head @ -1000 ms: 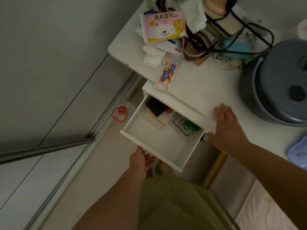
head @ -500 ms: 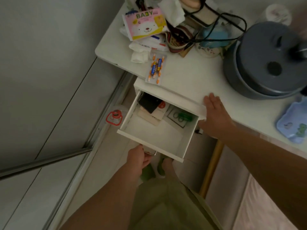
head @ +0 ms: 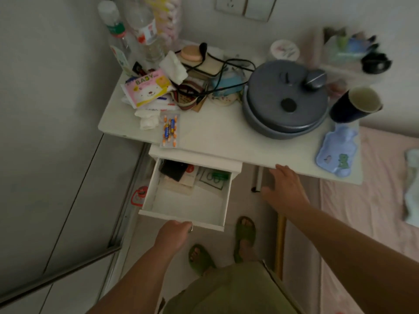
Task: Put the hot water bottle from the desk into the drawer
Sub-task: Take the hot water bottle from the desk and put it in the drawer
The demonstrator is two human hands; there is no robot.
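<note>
White drawer [head: 188, 200] hangs pulled out under the desk [head: 222, 137], center of frame. Left hand [head: 173, 234] at lower center is curled round the drawer's front edge, fingers tucked under w/ a small metal pull showing beside them. Right hand [head: 285, 189], center right, is spread flat w/ fingers apart, holding nothing, just below the desk's front edge; can't tell if fingertips touch the edge.

Hot water bottle [head: 337, 150], pale blue w/ a green dinosaur print, lies flat on the desk's right end, right of frame, just below a dark cup [head: 353, 105] and beside a big grey pot w/ lid [head: 285, 103]. Well apart from both hands.

Inside the drawer, back part: a black item [head: 172, 169], some papers, a green-handled thing in a clear packet [head: 214, 177]; front part is bare.

Desk's left side, upper center of frame: pink BABY wipes pack [head: 147, 89], blister pack of orange-blue capsules [head: 170, 130] near the front edge, crumpled tissue [head: 148, 118], black cables, clear bottles [head: 136, 35] at the back corner.

Bottom of frame: feet in green slippers [head: 244, 234] on the floor, pink bedding [head: 374, 211] at right.
</note>
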